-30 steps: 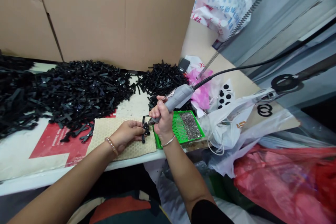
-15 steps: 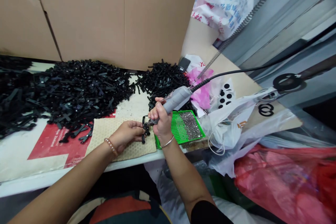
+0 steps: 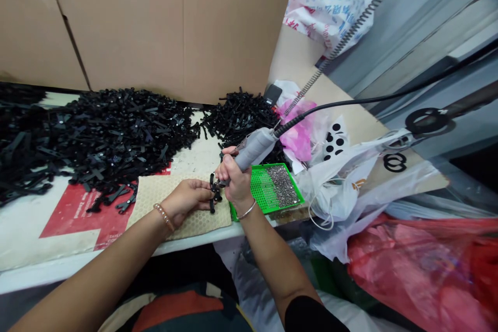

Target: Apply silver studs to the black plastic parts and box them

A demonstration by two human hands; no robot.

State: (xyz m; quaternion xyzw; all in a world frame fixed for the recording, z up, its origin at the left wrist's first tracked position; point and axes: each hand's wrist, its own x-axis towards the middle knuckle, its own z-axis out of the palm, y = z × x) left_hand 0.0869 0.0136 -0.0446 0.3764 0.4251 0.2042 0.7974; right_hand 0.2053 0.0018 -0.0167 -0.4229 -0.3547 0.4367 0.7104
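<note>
My left hand (image 3: 189,198) pinches a small black plastic part (image 3: 212,198) above the tan textured pad (image 3: 155,197). Wrapped round a grey electric screwdriver (image 3: 254,149) is my right hand (image 3: 236,179), its fingers closed. The screwdriver slants down to the left, with its tip end at the black part; the exact contact is too small to make out. Just right of my right hand lies a green perforated tray (image 3: 262,193) with many small metal screws (image 3: 282,184) gathered on its right side.
Large heaps of black parts (image 3: 116,129) lie behind the pad, before a cardboard sheet (image 3: 155,26). A black cable (image 3: 350,101) and a coiled spring (image 3: 342,44) run from the screwdriver to the upper right. Plastic bags (image 3: 334,187) crowd the right.
The screwdriver's rear end has shifted slightly left and my right hand has tilted a little with it. My left hand keeps the black part in nearly the same place.
</note>
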